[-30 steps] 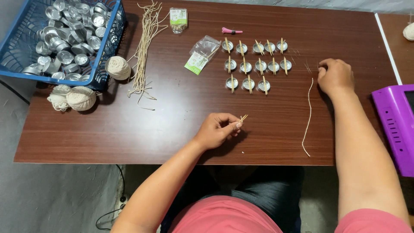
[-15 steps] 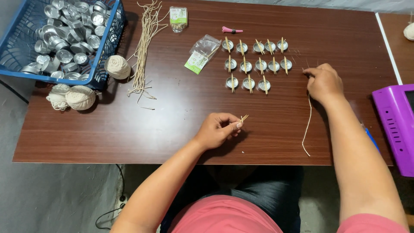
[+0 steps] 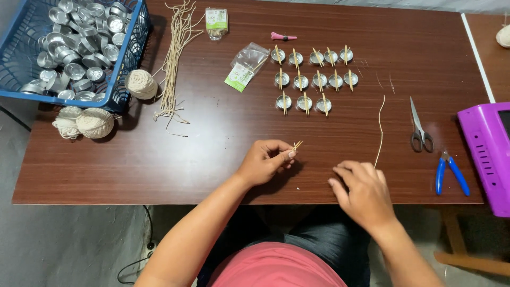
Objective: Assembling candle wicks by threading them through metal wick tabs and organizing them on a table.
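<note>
Pinched small sticks [image 3: 296, 144] in left hand [image 3: 265, 161], tips upward, likely for easy handling. Rested right hand [image 3: 361, 191] loosely spread beside string [image 3: 380, 130]'s near end; rows of stick-topped metal cups [image 3: 311, 79] lay beyond.

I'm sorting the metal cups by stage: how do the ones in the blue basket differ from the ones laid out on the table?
The cups in the blue basket are heaped at all angles; the cups on the table stand upright in three neat rows. The table cups each carry thin sticks across the rim; the basket cups show none. Both are small, round and silvery.
</note>
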